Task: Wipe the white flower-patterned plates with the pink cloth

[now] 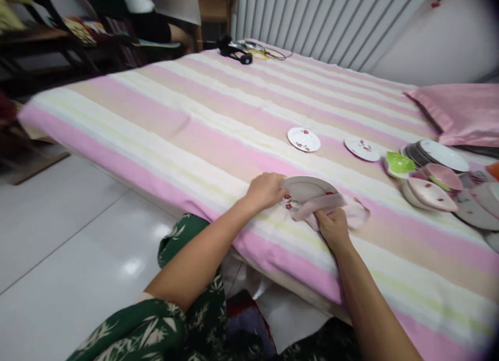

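Evidently the striped bedsheet served as the work surface, spreading beneath both hands and far beyond them. Ahead of the grip, past the bed's far edge, stood a ribbed radiator; well to the right of the hands lay a satiny pink pillow. Nearer the grip on that side was a leaning stack of plates, with a pink bowl and other bowls crowded beside it.

The floral plate was in the grip itself, tilted up — the left hand pinched its rim at the left, while the right hand was closed on a pale pink cloth bunched against the plate's lower right. Just beyond them lay a floral saucer, with a second saucer farther right. Right of the right hand, between that saucer and the bowls, sat a green leaf-shaped dish.

Wiping the plate looked under way, not finished, since the cloth was against it. Whether the saucers, stack and bowls were done or waiting could not be told.

Cloth and fingers hid the plate's lower part, so I cannot tell whether the right fingers also held it. Crockery at the far right was cut off — and its pieces overlapped too much to count.
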Action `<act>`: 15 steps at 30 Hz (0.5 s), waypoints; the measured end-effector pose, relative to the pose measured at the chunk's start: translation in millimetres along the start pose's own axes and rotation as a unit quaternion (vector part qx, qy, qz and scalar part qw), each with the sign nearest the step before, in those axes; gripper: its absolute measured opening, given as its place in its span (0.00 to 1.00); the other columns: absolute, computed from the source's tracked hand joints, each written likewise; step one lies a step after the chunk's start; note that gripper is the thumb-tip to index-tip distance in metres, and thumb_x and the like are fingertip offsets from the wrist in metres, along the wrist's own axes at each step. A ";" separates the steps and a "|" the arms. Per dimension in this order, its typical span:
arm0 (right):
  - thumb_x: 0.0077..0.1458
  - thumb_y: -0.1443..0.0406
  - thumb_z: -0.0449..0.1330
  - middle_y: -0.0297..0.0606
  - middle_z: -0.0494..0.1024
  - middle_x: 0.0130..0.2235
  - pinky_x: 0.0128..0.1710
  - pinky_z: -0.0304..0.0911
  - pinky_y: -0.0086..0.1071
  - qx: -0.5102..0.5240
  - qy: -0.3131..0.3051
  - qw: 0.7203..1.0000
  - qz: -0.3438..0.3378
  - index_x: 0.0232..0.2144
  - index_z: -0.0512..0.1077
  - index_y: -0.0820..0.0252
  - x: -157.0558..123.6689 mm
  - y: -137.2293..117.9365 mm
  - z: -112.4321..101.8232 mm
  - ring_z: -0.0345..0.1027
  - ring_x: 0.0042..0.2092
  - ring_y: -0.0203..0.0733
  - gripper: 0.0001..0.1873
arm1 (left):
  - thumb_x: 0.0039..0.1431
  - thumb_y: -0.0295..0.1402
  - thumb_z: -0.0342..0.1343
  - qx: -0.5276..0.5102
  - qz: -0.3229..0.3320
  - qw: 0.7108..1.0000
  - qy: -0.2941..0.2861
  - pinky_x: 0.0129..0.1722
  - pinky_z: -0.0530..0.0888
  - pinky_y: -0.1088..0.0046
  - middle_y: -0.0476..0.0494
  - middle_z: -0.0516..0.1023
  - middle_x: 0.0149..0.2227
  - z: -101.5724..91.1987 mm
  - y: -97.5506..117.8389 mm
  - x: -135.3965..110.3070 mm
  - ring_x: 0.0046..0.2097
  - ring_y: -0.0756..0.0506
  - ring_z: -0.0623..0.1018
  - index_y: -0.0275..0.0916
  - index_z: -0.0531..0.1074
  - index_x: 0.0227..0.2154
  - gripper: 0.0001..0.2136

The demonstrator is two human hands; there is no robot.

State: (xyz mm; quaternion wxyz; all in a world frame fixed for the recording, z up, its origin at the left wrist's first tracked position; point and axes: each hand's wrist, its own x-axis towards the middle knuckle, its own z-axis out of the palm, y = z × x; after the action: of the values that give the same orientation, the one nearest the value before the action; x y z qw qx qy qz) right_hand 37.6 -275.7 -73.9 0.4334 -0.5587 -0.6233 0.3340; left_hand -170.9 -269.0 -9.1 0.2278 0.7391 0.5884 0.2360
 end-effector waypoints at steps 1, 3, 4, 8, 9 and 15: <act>0.41 0.63 0.58 0.30 0.62 0.14 0.15 0.49 0.26 0.006 -0.002 1.000 0.002 0.12 0.65 0.62 -1.2 -1.3 -0.1 0.52 0.18 0.32 0.13 | 0.49 0.36 0.53 0.000 -0.011 1.000 0.008 0.34 0.67 0.71 0.46 0.77 0.31 2.2 0.8 -2.9 0.37 0.43 0.74 0.43 0.73 0.30 0.07; 0.41 0.62 0.59 0.30 0.62 0.13 0.14 0.48 0.27 0.016 -0.004 1.000 0.009 0.12 0.66 0.62 -3.5 -3.1 -1.0 0.53 0.18 0.33 0.13 | 0.50 0.37 0.53 -0.003 -0.042 0.998 0.035 0.34 0.68 0.71 0.47 0.77 0.32 10.3 4.3 -11.3 0.37 0.43 0.75 0.44 0.72 0.32 0.07; 0.40 0.62 0.60 0.30 0.61 0.13 0.14 0.47 0.27 0.020 -0.004 1.000 0.013 0.11 0.66 0.62 -4.7 -3.7 -1.8 0.52 0.17 0.32 0.13 | 0.51 0.38 0.53 -0.005 -0.064 0.997 0.053 0.34 0.68 0.71 0.46 0.77 0.32 16.1 7.0 -16.6 0.37 0.43 0.75 0.44 0.71 0.34 0.08; 0.37 0.60 0.62 0.28 0.55 0.09 0.11 0.41 0.27 0.035 -0.003 0.999 0.035 0.05 0.59 0.59 -9.4 -5.1 -6.5 0.46 0.14 0.30 0.20 | 0.56 0.41 0.47 -0.022 -0.138 0.982 0.125 0.33 0.68 0.69 0.43 0.76 0.33 43.5 21.7 -37.6 0.37 0.41 0.75 0.44 0.64 0.43 0.13; 0.37 0.60 0.62 0.28 0.54 0.09 0.11 0.40 0.27 0.040 -0.002 0.998 0.040 0.04 0.58 0.59 -10.7 -5.2 -7.9 0.45 0.14 0.30 0.21 | 0.56 0.40 0.46 -0.030 -0.147 0.979 0.137 0.33 0.68 0.69 0.43 0.76 0.33 49.3 25.6 -41.0 0.37 0.41 0.75 0.44 0.64 0.43 0.13; 0.35 0.57 0.64 0.32 0.63 0.12 0.12 0.50 0.29 0.111 0.017 0.992 0.052 0.09 0.65 0.61 -14.6 -3.7 -24.2 0.55 0.15 0.35 0.17 | 0.55 0.38 0.48 -0.089 -0.145 0.972 0.165 0.32 0.68 0.72 0.48 0.76 0.32 63.2 48.4 -40.7 0.35 0.45 0.75 0.46 0.65 0.40 0.10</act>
State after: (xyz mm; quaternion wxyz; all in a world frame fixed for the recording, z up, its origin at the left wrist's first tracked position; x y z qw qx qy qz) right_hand 58.2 -292.3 -63.2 0.4851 -0.5446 -0.5448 0.4139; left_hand -103.0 -322.3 -32.3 0.2242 0.5740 0.6952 0.3700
